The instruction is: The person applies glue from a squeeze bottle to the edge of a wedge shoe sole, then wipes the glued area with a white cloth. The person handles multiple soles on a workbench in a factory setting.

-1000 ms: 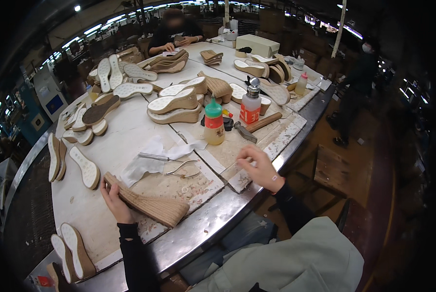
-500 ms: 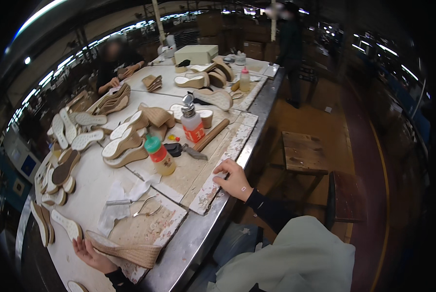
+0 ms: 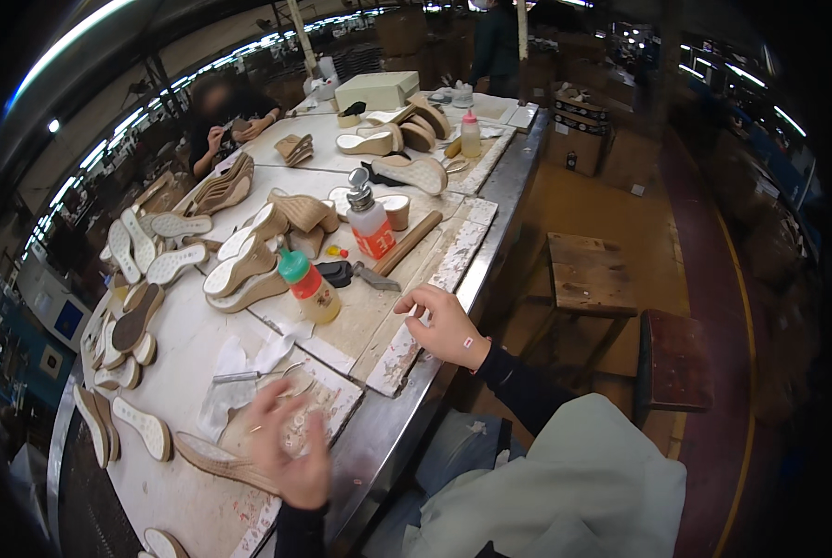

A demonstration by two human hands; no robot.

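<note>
My left hand point(image 3: 286, 442) hovers over the table's near part, blurred, with fingers spread and nothing visible in them. Behind it lies a woven-look wedge sole point(image 3: 213, 456), its heel end hidden by the hand. A white sole point(image 3: 143, 428) rests to the left. Past my fingers, a thin metal tool point(image 3: 237, 377) lies on a crumpled white cloth point(image 3: 219, 409). At the table's right edge is my right hand point(image 3: 446, 327), fingers loosely curled, thumb apart, seemingly empty. Near it stand a green-capped squeeze bottle point(image 3: 310, 290), a hammer point(image 3: 374, 276) and a wooden rod point(image 3: 409, 242).
A pump bottle point(image 3: 370, 223) with an orange label stands among piled wedge soles point(image 3: 249, 251). More flat soles point(image 3: 142, 242) spread along the left. Across the table a person point(image 3: 235, 121) handles something. Wooden stools point(image 3: 588, 274) stand on the right; cartons point(image 3: 574, 139) stack behind.
My left hand has left the wedge sole's side, moving right and up across it. My right hand stays near the table edge. The view has shifted slightly; the standing person at the back has moved left.
</note>
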